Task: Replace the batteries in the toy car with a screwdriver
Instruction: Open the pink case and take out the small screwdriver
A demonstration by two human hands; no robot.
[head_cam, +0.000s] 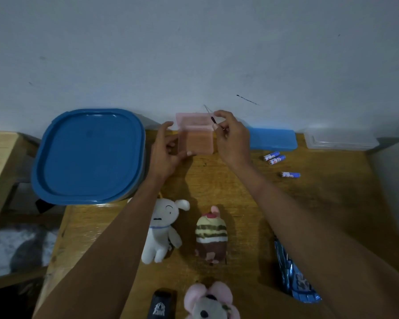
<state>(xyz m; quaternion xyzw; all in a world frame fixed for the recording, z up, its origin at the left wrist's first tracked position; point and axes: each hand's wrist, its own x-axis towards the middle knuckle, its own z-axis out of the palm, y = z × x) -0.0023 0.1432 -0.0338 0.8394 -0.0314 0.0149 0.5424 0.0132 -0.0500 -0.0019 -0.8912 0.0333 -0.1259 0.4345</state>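
A small pink plastic box (197, 141) stands open at the back of the wooden table (320, 203), its lid tipped up against the wall. My left hand (168, 148) grips the box's left side. Just to its right, my right hand (232, 137) pinches a thin screwdriver (211, 117) with a dark handle, its metal tip pointing up and to the left above the lid. Three blue-and-white batteries (276, 158) lie on the table to the right. A black object (162, 303) with a white emblem, possibly the toy car, sits at the front edge, partly cut off.
A large blue-lidded container (90, 155) fills the back left. A blue box (272, 140) and a clear box (341, 140) stand along the wall at right. A white plush dog (161, 229), a striped plush (211, 236) and a pink plush (211, 300) lie in front; a blue packet (293, 277) lies at right.
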